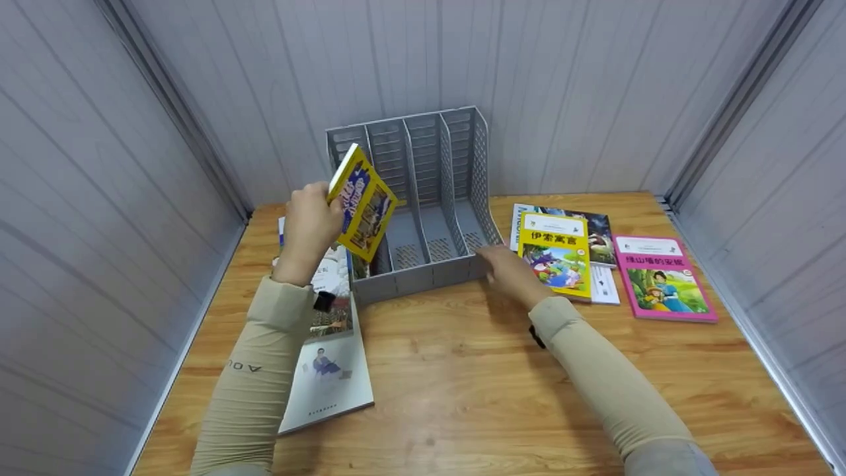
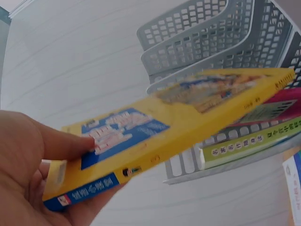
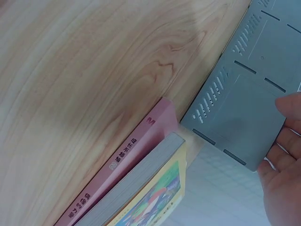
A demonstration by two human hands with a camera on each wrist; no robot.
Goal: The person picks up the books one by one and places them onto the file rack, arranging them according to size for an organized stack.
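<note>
My left hand (image 1: 308,228) pinches a yellow book (image 1: 365,210) near one end, thumb on its blue title panel. The book is tilted in front of the leftmost compartment of a grey file rack (image 1: 415,281). In the left wrist view, a pink book (image 2: 277,104) and a green-spined book (image 2: 254,150) stand inside the rack, partly behind the yellow book. My right hand (image 1: 512,272) grips the rack's front right corner. Thumb and fingers (image 3: 284,143) sit at that edge in the right wrist view.
Left of the rack lie overlapping books, including a white book (image 1: 334,380), partly under my left arm. On the right, a yellow-covered book (image 1: 555,258) tops a small stack. Beside it lies a pink-bordered book (image 1: 664,277). Panel walls (image 1: 595,99) enclose the wooden table (image 1: 449,383).
</note>
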